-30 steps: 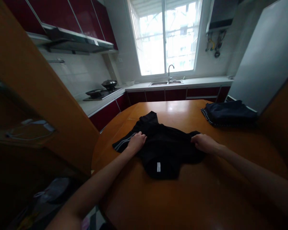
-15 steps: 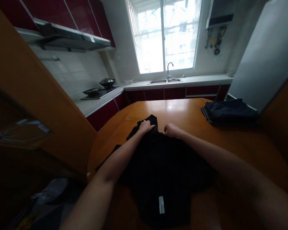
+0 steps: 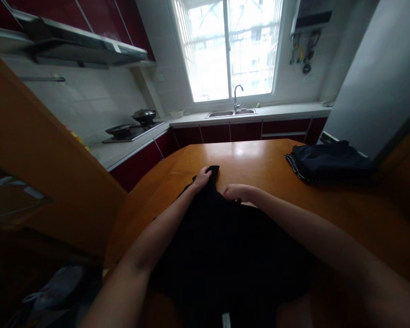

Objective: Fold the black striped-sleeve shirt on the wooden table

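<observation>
A black garment [image 3: 225,246] is spread over the wooden table [image 3: 259,164], with a small white label showing near the bottom of the view. My left hand [image 3: 202,178] is closed on the garment's far left part, and a short end of cloth sticks out beyond the fingers. To its right, my right hand [image 3: 236,193] grips the far edge of the same garment with curled fingers. Between the hands the cloth edge dips. The garment's exact kind is hard to make out in the dark fabric.
Folded dark clothes [image 3: 330,159] lie stacked at the table's right side. Behind stand a counter with a sink [image 3: 230,113], and a stove with pans [image 3: 133,130] at the left. A grey fridge [image 3: 365,77] rises at the right, a wooden panel [image 3: 54,146] at the left.
The far end of the cloth has bunched narrower under my left hand. My right hand has shifted slightly left and nearer. The garment has slid toward me, its label lower in view.
</observation>
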A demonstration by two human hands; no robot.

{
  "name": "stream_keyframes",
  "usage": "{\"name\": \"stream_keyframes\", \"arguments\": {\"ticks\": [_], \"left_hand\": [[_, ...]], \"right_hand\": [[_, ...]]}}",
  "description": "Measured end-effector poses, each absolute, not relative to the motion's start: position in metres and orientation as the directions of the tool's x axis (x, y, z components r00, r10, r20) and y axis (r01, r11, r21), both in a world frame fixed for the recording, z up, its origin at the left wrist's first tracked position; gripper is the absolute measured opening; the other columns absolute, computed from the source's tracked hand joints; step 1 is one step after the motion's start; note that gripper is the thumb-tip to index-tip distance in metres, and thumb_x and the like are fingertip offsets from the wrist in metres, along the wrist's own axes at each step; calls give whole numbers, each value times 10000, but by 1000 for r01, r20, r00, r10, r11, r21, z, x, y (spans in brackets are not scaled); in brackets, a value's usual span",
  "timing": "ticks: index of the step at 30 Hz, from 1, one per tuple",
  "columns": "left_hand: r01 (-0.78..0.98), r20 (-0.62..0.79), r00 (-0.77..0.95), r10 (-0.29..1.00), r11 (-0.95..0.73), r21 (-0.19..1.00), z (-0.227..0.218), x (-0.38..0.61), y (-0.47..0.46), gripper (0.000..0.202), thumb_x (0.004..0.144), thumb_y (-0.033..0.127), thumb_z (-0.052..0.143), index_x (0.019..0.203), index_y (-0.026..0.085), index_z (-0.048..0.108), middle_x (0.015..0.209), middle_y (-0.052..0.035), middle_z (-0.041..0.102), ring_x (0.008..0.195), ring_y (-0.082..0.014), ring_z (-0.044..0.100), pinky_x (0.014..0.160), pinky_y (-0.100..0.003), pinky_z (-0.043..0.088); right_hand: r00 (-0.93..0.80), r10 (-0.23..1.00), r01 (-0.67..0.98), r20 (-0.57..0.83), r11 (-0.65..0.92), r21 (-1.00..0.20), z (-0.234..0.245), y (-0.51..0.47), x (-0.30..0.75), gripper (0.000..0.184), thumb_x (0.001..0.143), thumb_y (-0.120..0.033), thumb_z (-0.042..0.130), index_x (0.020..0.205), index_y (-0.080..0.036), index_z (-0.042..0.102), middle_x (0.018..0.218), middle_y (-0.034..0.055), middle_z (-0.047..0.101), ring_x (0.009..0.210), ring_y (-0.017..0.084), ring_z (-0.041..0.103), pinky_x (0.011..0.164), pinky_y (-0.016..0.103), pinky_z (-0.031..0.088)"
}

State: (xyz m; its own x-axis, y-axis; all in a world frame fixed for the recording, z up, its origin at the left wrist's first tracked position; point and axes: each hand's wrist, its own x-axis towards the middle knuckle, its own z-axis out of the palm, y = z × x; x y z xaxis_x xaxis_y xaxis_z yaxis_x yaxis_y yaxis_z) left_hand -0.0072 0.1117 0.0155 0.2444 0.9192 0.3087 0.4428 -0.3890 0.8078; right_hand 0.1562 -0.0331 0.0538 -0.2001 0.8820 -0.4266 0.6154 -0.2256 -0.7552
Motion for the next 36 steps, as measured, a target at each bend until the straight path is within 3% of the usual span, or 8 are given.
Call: {"name": "stream_keyframes", "arguments": {"ticks": [7,10,12,17,21,25,30,36], "left_hand": [[284,560,-251,789,-493,822,73,-44,151,205,1020,341,394,1094,204,526,1099,-77,626,1062,-207,609,965,-327,476],[387,527,-362,769,-390,835,84,-54,159,207,991,293,461,1183,223,494,1223,-96,596,1147,-213,597,1002,-339,469],[483,439,-292,850,-265,834,79,-51,155,355,913,228,561,1258,215,479,1317,-137,557,1214,-254,579,1036,-389,459],[579,385,-53,921,-286,763,50,-36,113,491,732,104,658,1215,166,590,1373,-178,540,1368,-336,464,1184,-478,324],[582,383,300,874,-486,652,37,-53,61,285,806,161,619,1077,213,693,1233,-86,653,1243,-247,574,1162,-385,379],[569,297,648,701,-706,423,29,-101,10,309,965,330,515,1222,258,672,1250,-82,635,1186,-234,596,1106,-383,434],[602,247,705,665,-745,287,22,-143,-31,299,988,397,499,1160,268,706,1242,-92,635,1182,-250,583,1092,-393,435],[651,123,730,672,-739,176,48,-151,-81,298,978,457,504,1067,275,722,1088,-95,686,1047,-259,626,970,-384,474]], "right_hand": [[303,952,417,-34,-165,-894,82,-1,224,211,952,-252,375,954,-178,572,924,90,638,848,177,606,718,264,496],[627,704,470,335,1,-883,84,14,266,231,953,-278,356,954,-174,563,1021,115,645,986,202,590,878,302,476],[671,625,504,400,11,-863,77,21,284,228,928,-284,398,964,-162,587,1045,140,654,1014,227,597,950,346,459],[570,726,586,385,-31,-810,47,7,293,331,879,-263,489,1151,-127,621,1297,226,575,1270,305,507,1118,425,369],[372,753,792,542,47,-609,30,-45,296,340,914,-253,431,1150,-155,656,1310,192,559,1285,310,485,1141,454,354],[148,814,869,561,164,-466,13,-120,305,239,913,-259,464,1009,-219,679,1128,141,604,1148,302,561,1057,454,440],[-252,901,834,353,387,-393,0,-195,312,210,947,-326,516,1054,-258,684,1169,110,650,1108,278,596,1005,443,474],[-334,927,837,171,375,-398,24,-241,311,293,973,-417,481,858,-267,706,975,111,697,929,270,637,867,420,498]]}}
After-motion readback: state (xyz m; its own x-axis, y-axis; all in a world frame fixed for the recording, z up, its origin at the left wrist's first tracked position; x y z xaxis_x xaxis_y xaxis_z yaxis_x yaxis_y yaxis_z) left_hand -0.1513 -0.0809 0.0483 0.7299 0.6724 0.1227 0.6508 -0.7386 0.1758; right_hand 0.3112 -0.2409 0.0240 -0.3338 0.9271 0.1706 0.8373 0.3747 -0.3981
